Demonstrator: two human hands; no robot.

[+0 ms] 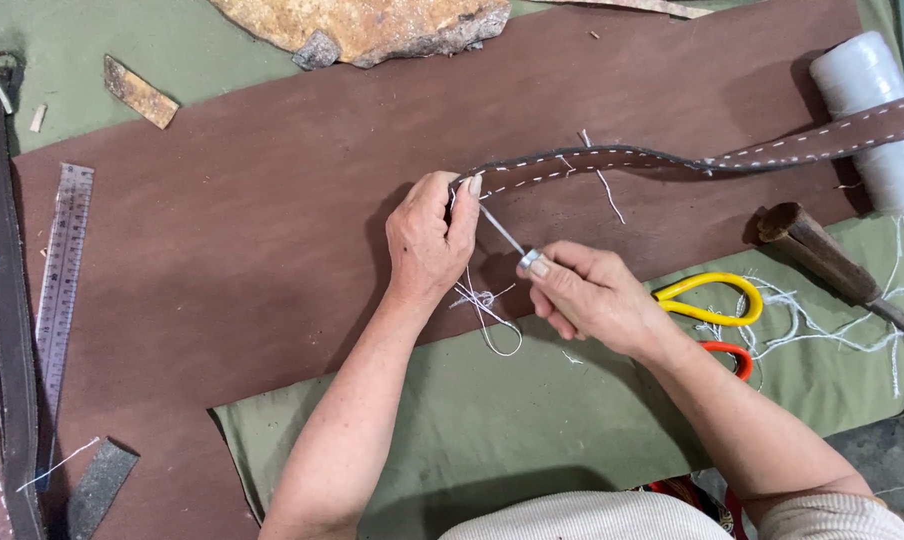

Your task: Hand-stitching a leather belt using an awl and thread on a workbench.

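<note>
Left hand (427, 240): we find it pinching strap (612, 160) end | right hand (592, 295): gripping awl (507, 238), tip at strap | scissors (712, 300) just right.

Work surface covered with olive-green cloth (532, 440); large brown leather sheet (232, 250) spread across most of it, overlapping the cloth. On the leather: steel ruler (64, 260) near the left edge; white-stitched brown strap (692, 158) running to the right. On the cloth: spool of white thread (877, 110) at upper right; wooden-handled tool (822, 255) below it; yellow and red scissor handles (717, 310) amid loose thread scraps (822, 320); rough stone slab (372, 25) at top; small wood offcut (140, 92) at upper left.
</note>
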